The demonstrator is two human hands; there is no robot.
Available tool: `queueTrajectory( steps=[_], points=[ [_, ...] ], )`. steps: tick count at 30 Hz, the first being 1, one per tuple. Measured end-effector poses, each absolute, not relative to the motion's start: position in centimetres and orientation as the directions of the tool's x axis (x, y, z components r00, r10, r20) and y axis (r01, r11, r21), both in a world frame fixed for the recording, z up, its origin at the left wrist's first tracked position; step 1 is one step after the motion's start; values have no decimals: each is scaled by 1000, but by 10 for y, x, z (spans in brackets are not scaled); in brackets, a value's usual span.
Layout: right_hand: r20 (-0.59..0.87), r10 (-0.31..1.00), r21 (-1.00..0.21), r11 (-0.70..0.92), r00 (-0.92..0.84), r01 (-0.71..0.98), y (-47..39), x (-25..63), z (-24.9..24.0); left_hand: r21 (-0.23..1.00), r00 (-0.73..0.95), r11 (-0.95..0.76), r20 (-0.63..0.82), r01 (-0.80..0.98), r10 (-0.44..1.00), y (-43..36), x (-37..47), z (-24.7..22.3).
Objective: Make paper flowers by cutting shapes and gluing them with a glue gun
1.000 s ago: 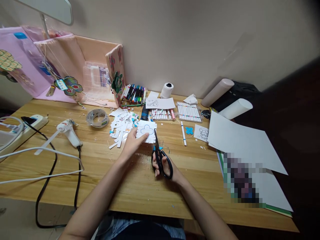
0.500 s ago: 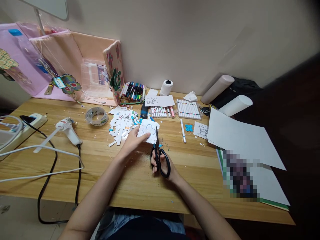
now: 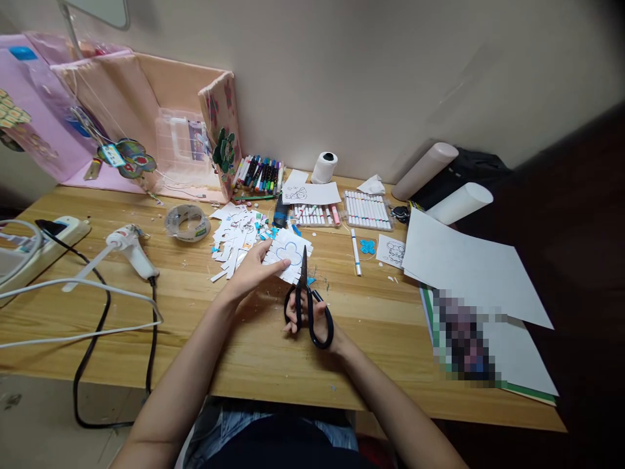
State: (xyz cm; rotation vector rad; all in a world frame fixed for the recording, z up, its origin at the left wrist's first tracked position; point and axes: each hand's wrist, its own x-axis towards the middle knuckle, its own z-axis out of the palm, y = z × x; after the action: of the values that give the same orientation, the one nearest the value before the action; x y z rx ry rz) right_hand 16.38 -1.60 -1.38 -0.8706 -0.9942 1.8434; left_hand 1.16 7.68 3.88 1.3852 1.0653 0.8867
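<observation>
Snip could go wide

Right hand (image 3: 319, 319) has its fingers through the scissors (image 3: 303, 286) over the counter (image 3: 390, 352); just beyond, the left hand (image 3: 251, 268) pinches paper (image 3: 295, 272) with a cloud outline (image 3: 290, 253) at the blades (image 3: 304, 266), scraps (image 3: 239, 244) behind it. If that grip twists, I reckon a cut could stray into the outline

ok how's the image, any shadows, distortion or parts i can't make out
Head view: lower right edge nearly black; soft shadow on the desk beside the left forearm; wide-angle distortion seems to stretch the edges; pixelation hides part of the papers at right; the scissors look fairly clear.
</observation>
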Motion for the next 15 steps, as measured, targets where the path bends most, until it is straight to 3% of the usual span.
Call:
queueTrajectory(
  steps=[7, 15],
  points=[
    [-200, 923, -881, -316, -329, -351, -14, 160, -19, 990, 296, 27, -68, 140, 953, 76, 15, 39],
    [-165, 926, -920, -269, -341, -286, -17, 162, -14, 995, 345, 85, -100, 57, 933, 78, 8, 41]
  ],
)
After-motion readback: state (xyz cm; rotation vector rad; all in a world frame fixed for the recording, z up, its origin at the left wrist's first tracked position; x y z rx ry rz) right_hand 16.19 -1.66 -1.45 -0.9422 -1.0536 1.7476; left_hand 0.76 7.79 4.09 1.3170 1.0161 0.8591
